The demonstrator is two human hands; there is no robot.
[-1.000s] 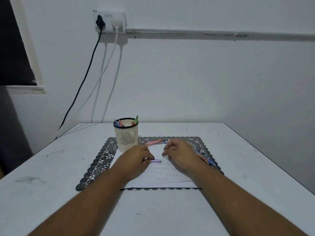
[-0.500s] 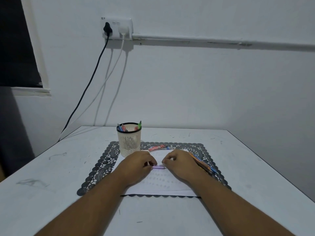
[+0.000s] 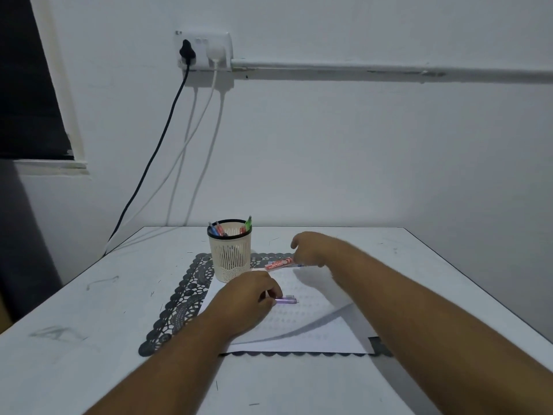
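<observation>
Head view: you held the pen (image 3: 285, 300) in your left hand (image 3: 248, 298), thumb and fingers curled round its near end, so that the short purple barrel stuck out to the right. It sat low over the middle of the paper (image 3: 314, 330); whether it rested on the sheet could not be told. That grip looked like a way of parking it, steady and level, while the other hand did the fetching.

Your right hand (image 3: 311, 250) was stretched across to the far edge of the sheet, with its fingers bent down over the right end of the red pack (image 3: 278, 264). Whether they had pinched the pack or only touched it could not be told, because the knuckles hid the fingertips. The pack lay flat, tilted a little, just right of the cup (image 3: 230, 259). My guess is that you wanted something from it for the pen.

The cup stood upright at the sheet's far left corner with spare pens (image 3: 247, 224) standing in it, near both hands. The sheet lay square on the dark lace mat (image 3: 179, 304), which probably kept it from sliding on the white surface (image 3: 89, 324).
</observation>
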